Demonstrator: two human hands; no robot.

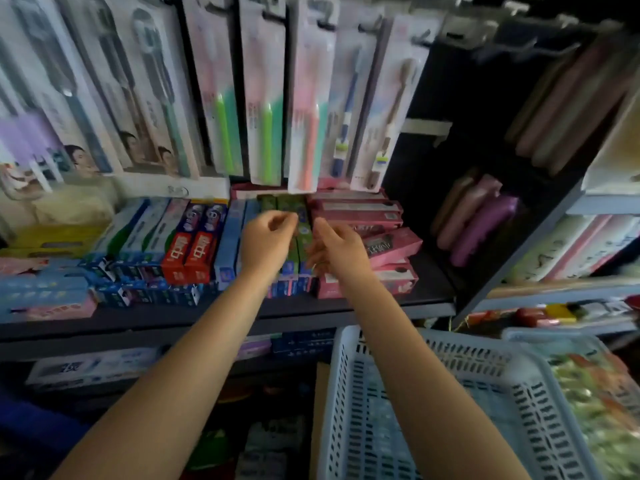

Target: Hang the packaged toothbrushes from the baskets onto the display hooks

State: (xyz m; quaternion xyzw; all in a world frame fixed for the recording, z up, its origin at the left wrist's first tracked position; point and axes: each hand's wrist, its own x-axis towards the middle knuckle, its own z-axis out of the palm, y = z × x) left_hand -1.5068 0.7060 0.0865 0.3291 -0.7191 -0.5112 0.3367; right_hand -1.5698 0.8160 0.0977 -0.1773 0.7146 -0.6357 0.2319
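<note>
Packaged toothbrushes hang in a row from dark display hooks [326, 25] across the top; a pink-and-orange toothbrush pack [309, 109] hangs lowest, just above my hands. My left hand [268, 239] and my right hand [337, 247] are raised side by side in front of the green boxes [300, 233] on the shelf. Their fingers are loosely curled and I see nothing held in either. A pale blue slatted basket [512, 379] sits at lower right, under my right forearm.
Toothpaste boxes [194, 251] fill the dark shelf [173, 320], with pink boxes [391, 247] to the right. A second basket [599, 403] with green and orange packs lies at far right. Pink and purple items [481, 223] stand in the dark corner bay.
</note>
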